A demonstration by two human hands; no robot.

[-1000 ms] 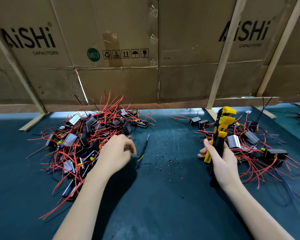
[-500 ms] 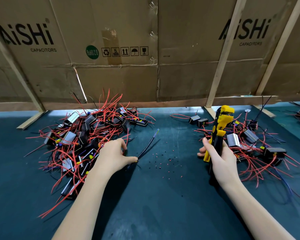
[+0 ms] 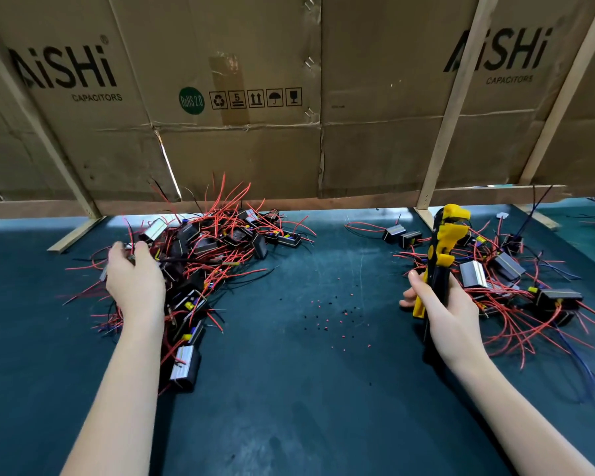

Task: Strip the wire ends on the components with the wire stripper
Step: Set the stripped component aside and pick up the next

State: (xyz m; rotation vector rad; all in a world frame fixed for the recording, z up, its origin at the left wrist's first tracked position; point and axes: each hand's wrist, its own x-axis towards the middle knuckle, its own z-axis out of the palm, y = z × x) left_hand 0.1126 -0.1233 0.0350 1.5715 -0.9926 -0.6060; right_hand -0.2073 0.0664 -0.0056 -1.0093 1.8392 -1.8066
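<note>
Left hand over the near-left edge of the big heap of components on the dark desk. Fingers curled, thumb and forefinger closing on something small and grey at the top of the hand; the frame is motion-blurred there, so whether that grip is pinched onto a component or a wire I cannot tell.

Right hand wrapped firmly round the handles of the yellow-and-black wire stripper. Tool stands nearly upright, long axis running from the palm up and slightly away, jaw head at the top, pointing toward the cardboard backing. No wire in the jaw head as far as can be seen.

Second, looser spread of components lies right of and behind the stripper hand, red leads trailing toward the desk's near edge. Probably the finished side, but that is a guess.

Between the two hands: bare desk speckled with small red and black insulation bits.

Key relation: the next workpiece lies at the left hand, well apart from the stripper and directly left of it across the speckled gap. Left hand is plainly the nearer one. Leads in the heap point every way, so the picked wire would likely need turning to run roughly crosswise into the upright jaw head
</note>
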